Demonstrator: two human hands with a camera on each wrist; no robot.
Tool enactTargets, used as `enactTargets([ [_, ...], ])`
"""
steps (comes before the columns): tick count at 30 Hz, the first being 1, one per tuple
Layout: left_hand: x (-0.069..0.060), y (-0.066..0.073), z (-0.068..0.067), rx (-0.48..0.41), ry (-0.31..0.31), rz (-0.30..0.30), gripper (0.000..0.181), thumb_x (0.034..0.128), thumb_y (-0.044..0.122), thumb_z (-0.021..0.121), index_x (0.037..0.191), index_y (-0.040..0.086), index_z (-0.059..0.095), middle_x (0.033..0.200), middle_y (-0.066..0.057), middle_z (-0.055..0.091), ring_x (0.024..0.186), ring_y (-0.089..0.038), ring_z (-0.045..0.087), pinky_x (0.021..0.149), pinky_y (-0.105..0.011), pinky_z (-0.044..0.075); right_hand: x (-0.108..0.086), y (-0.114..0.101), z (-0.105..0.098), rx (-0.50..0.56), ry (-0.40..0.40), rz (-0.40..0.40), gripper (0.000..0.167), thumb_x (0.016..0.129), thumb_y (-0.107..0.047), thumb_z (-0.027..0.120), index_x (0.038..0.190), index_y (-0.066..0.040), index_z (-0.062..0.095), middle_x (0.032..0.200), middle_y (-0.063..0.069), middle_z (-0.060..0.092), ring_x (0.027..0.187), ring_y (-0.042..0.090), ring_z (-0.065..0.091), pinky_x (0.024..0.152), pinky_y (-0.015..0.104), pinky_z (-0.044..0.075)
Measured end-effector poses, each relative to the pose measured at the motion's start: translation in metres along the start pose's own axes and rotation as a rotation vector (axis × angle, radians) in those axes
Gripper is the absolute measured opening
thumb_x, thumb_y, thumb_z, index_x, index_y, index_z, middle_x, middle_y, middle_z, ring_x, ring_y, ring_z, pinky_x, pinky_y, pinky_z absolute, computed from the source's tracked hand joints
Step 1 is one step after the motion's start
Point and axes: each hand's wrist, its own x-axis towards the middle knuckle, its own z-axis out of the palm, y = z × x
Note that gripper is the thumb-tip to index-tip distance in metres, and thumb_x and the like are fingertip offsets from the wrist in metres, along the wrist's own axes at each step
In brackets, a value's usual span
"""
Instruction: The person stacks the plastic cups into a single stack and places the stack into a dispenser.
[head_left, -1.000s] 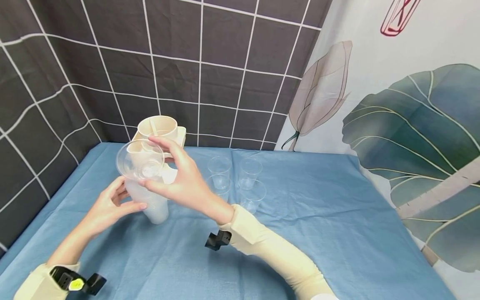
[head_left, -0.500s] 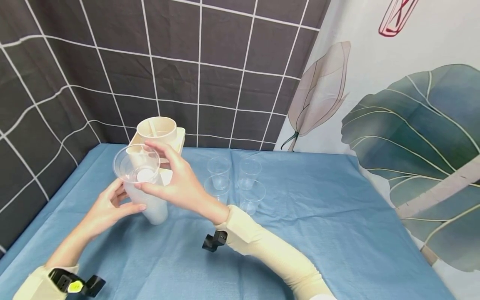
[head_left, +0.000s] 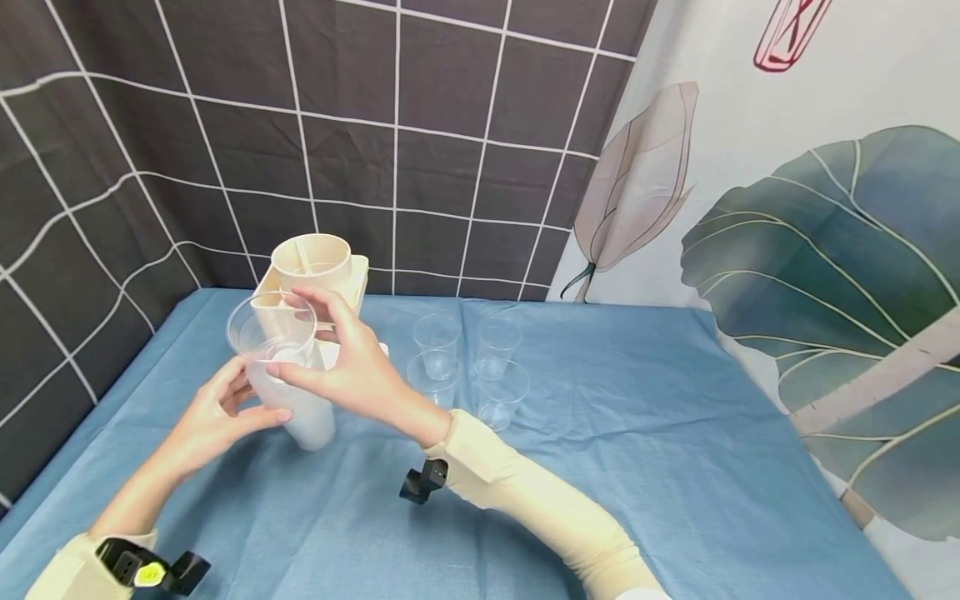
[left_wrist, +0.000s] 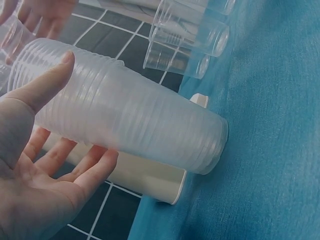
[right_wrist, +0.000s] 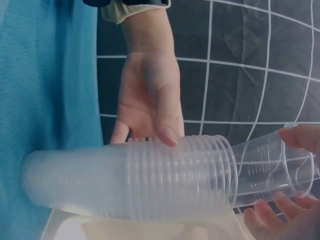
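My left hand (head_left: 213, 421) grips a tall stack of nested clear plastic cups (head_left: 303, 417), thumb on one side and fingers on the other. The stack tilts, its bottom at or just above the blue cloth. My right hand (head_left: 352, 358) holds a single clear plastic cup (right_wrist: 260, 167) near its rim, between thumb and fingers. That cup's lower end lies at the open mouth of the stack, in line with it; part of it seems to be inside the top cup.
Several clear cups (head_left: 501, 379) stand in a close group on the blue cloth (head_left: 637, 450), right of the stack. Behind the hands stands a cream holder (head_left: 333, 279) with a round divided compartment. A dark gridded curtain (head_left: 442, 167) hangs along the back and left.
My right hand and the single cup have shifted slightly left and down in the head view. The left hand and the stack have stayed nearly still.
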Motion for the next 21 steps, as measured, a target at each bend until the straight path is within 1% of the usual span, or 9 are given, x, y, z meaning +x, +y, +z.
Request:
enactTargets([
  [6,0.0001,-0.0009,-0.0005,0.007,-0.001,-0.019,0.077,0.0830,0.010,0.074,0.147,0.016,0.031,0.122,0.029,0.047,0.106,0.018,0.046,0.082,-0.005,0.045,-0.0008,0.0017,0.0025,-0.021,-0.001,0.030,0.070,0.083,-0.012,0.074,0.141,-0.009,0.035,0.140,0.010,0.051,0.130,0.008,0.047,0.102,0.015,0.042],
  [9,-0.0001,-0.0009,-0.0008,0.011,-0.001,-0.028,0.077,0.0831,0.011,0.074,0.147,0.017,0.032,0.122,0.029,0.047,0.106,0.018,0.046,0.081,-0.004,0.044,-0.0012,0.0028,0.0043,-0.021,0.004,0.043,0.070,0.082,-0.012,0.075,0.140,-0.009,0.036,0.139,0.009,0.052,0.129,0.007,0.048,0.102,0.016,0.042],
  [14,-0.0005,-0.0007,-0.0008,-0.008,-0.002,-0.020,0.073,0.0830,0.009,0.074,0.144,0.017,0.034,0.120,0.029,0.048,0.106,0.017,0.047,0.080,-0.005,0.045,-0.0011,0.0051,0.0066,-0.045,0.013,0.058,0.069,0.082,-0.013,0.075,0.140,-0.010,0.038,0.136,0.005,0.055,0.127,0.006,0.050,0.101,0.015,0.043],
  [21,-0.0008,-0.0011,-0.0006,-0.035,-0.006,-0.007,0.072,0.0830,0.007,0.073,0.143,0.018,0.035,0.120,0.030,0.048,0.106,0.017,0.048,0.080,-0.005,0.046,-0.0022,0.0082,0.0097,-0.063,-0.003,0.096,0.069,0.082,-0.016,0.075,0.141,-0.009,0.039,0.137,0.004,0.055,0.125,0.004,0.050,0.101,0.014,0.042],
])
